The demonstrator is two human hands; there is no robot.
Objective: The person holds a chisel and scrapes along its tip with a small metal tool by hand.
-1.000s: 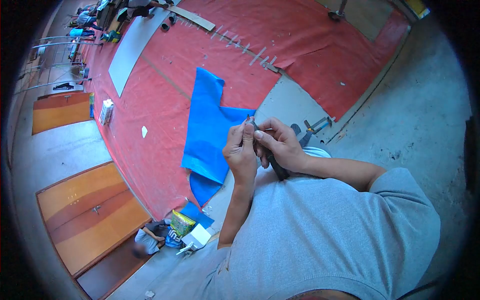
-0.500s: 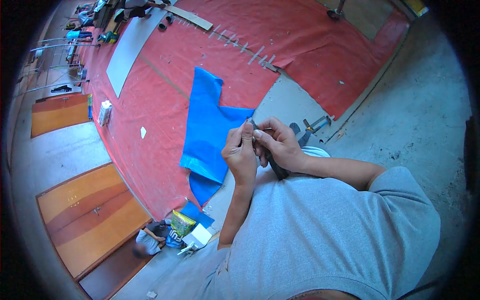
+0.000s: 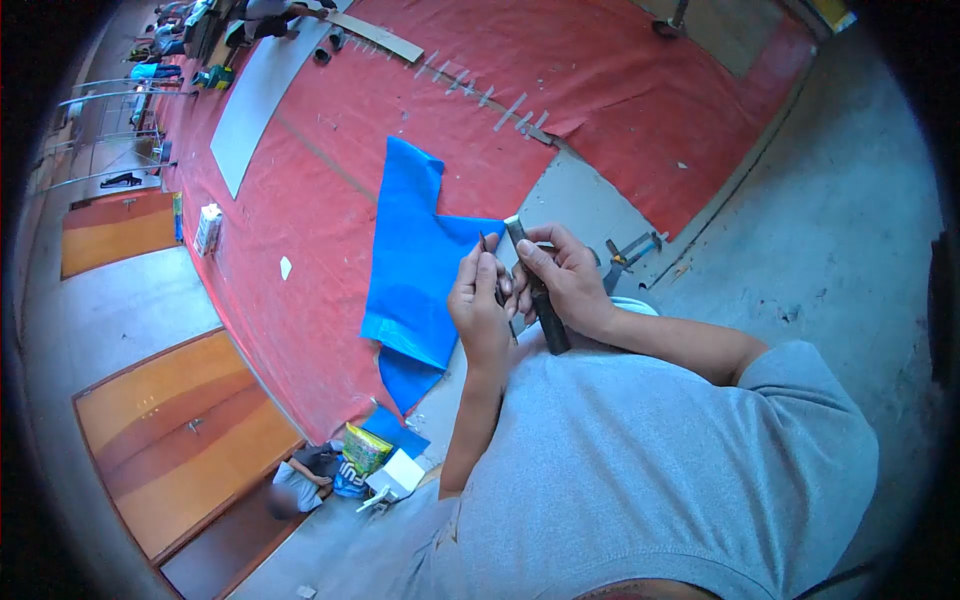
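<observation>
Both my hands are raised close together in front of my chest. My left hand (image 3: 482, 295) pinches a thin dark rod (image 3: 482, 243) between thumb and fingers; its pointed end sticks up, and its exact kind is unclear. In my right hand (image 3: 568, 280) is a dark cylindrical tube (image 3: 550, 325) with a pale tip, tilted and gripped around its middle. The fingers of the two hands nearly meet, hiding part of both things. Behind them a blue sheet (image 3: 410, 265) lies folded on the floor.
Red sheeting (image 3: 310, 240) covers much of the floor. Tools (image 3: 632, 252) lie right of my hands. A person (image 3: 298, 485) sits near the wooden doors (image 3: 185, 430), beside bags (image 3: 365, 450) and a white box (image 3: 402, 474). A long pale board (image 3: 245, 140) lies farther off.
The dark tube has turned more upright, so its pale tip now shows. My hands have parted slightly, and the thin rod in my left hand has come into sight.
</observation>
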